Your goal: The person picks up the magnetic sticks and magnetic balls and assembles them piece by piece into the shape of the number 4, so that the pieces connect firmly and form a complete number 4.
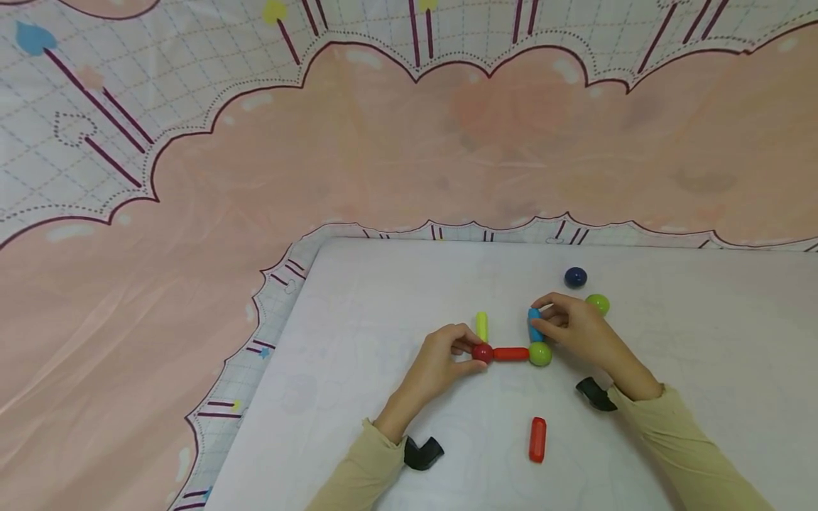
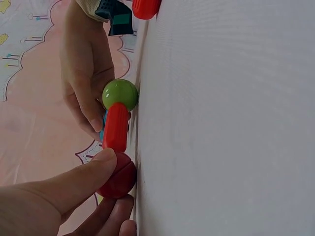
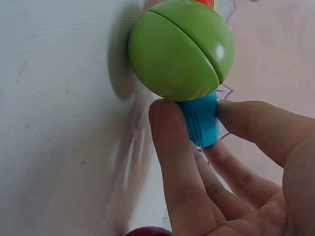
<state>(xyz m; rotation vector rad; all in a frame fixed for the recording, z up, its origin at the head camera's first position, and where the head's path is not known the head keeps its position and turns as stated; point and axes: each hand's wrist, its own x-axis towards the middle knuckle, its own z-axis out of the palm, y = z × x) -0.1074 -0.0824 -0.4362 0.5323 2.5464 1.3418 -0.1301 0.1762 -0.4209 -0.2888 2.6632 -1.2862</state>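
On the white board, the left hand (image 1: pixel 437 360) pinches a red ball (image 1: pixel 482 353) between thumb and fingers. A red rod (image 1: pixel 511 354) joins that ball to a green ball (image 1: pixel 540 354). From the red ball a yellow-green rod (image 1: pixel 482 326) points away. The right hand (image 1: pixel 578 332) grips a blue rod (image 1: pixel 535 324), which meets the green ball on its far side. In the right wrist view, thumb and fingers hold the blue rod (image 3: pixel 201 120) just by the green ball (image 3: pixel 182 49). The left wrist view has the left thumb on the red ball (image 2: pixel 118 177).
A loose red rod (image 1: pixel 537 440) lies nearer the body, between the forearms. Beyond the right hand are a dark blue ball (image 1: pixel 576 277) and another green ball (image 1: pixel 598 304). The white board (image 1: pixel 383 284) lies on a patterned cloth (image 1: pixel 224 213). Black straps are at both wrists.
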